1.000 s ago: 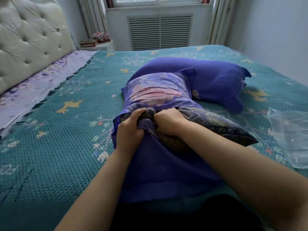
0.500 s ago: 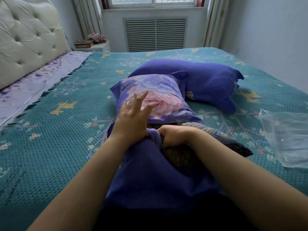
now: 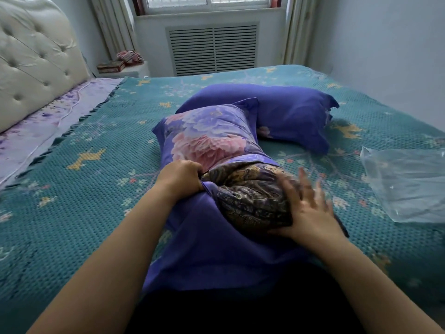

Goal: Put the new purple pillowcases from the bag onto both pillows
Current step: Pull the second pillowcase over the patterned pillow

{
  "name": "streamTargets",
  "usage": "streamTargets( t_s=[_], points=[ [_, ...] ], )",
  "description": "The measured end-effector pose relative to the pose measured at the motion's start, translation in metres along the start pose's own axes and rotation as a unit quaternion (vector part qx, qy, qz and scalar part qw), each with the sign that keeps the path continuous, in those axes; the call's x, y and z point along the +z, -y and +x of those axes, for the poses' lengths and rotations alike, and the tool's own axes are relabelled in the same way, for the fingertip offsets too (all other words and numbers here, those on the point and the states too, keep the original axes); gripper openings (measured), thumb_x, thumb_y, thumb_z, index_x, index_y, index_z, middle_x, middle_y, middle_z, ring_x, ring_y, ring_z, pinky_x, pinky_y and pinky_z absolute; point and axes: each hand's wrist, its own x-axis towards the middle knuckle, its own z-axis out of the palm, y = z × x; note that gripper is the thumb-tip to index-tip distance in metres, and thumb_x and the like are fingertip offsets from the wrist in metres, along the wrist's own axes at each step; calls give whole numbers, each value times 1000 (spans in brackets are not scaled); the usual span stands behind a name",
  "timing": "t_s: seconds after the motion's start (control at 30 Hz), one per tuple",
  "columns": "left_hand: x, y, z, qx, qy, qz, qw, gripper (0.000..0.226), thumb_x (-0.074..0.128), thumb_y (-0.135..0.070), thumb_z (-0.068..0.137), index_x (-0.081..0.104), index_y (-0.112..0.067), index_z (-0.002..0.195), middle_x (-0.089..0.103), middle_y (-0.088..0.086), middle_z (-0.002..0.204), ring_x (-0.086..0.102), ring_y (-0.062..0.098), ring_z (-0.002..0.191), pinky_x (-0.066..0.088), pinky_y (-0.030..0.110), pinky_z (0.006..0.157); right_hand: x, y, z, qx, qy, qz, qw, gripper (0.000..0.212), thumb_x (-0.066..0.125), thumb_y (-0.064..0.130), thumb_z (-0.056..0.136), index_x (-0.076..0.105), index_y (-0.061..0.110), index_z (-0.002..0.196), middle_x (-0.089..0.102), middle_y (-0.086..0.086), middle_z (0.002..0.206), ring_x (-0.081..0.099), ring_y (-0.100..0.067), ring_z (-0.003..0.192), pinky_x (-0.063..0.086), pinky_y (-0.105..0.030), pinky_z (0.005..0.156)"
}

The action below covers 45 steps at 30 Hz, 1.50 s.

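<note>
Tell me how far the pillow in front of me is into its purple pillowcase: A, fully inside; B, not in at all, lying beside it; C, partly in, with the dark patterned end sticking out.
C: the dark paisley pillow still bulges out of the purple pillowcase, whose opening the left hand grips while the right hand rests open on it.

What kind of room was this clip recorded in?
Almost certainly a home bedroom: a bed with a teal bedspread, a tufted headboard, and two pillows lying on it.
</note>
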Motion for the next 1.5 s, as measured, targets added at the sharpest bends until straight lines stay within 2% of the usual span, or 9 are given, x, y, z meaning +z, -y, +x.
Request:
streamTargets(
  t_s=[0.13,0.3,0.43,0.53,0.67,0.9,1.13,1.33,1.5],
  points=[
    [-1,-7,-13,30,-6,50,998,68,61,-74,65,54,-26,113,66,15,106,62,35,99,46,35,77,-6,-16,-4,-58,-162,210,963,91,76,37,72,20,48,143,26,-5,152,43,-29,130,41,-44,102],
    [2,-11,-20,110,-53,95,988,82,49,-74,61,47,-20,123,71,12,96,65,33,92,44,35,80,-21,36,37,-223,-270,130,928,39,45,25,77,70,24,107,70,1,109,55,-28,99,45,-38,91],
    [7,-11,-28,130,-95,-23,987,90,59,-57,66,28,-27,145,63,10,118,62,33,102,48,39,77,-36,78,84,-254,-122,-34,959,41,53,20,79,61,31,118,64,1,119,49,-23,121,32,-38,100],
    [9,-13,-30,244,-226,15,943,74,55,-25,85,17,-35,147,31,7,149,38,30,133,37,46,106,-31,107,113,-268,-53,-39,961,51,52,25,84,43,21,135,55,1,133,46,-19,127,31,-37,100],
    [8,3,-28,328,-179,49,926,67,49,-23,82,31,-35,145,25,2,155,44,25,127,35,39,106,-38,112,131,-212,64,137,965,38,62,16,79,47,19,113,62,-1,95,59,-24,94,41,-25,77],
    [13,6,-29,260,-108,5,960,52,52,-23,69,62,-27,120,60,-4,130,67,21,96,51,29,82,-54,71,121,-162,253,414,859,56,65,-10,78,48,19,123,62,-9,119,61,-17,102,48,-35,94],
    [15,-1,-36,221,-175,30,959,76,54,-27,76,26,-30,146,59,3,110,62,26,89,50,35,67,-25,62,113,-187,-133,233,945,13,71,10,76,67,11,89,66,-3,83,58,-21,78,42,-29,71],
    [2,-4,-39,282,-269,218,895,64,45,-21,86,31,-27,147,23,3,156,33,27,137,26,55,109,-23,95,132,-167,-55,66,982,20,51,21,87,66,16,100,67,-11,111,59,-31,104,46,-40,88],
    [-7,5,-30,296,-134,195,925,68,51,-29,67,51,-11,133,53,5,138,47,22,130,21,37,113,-18,83,125,-207,-104,64,971,40,47,39,80,65,14,105,66,-10,113,57,-30,108,42,-38,91]
  ],
)
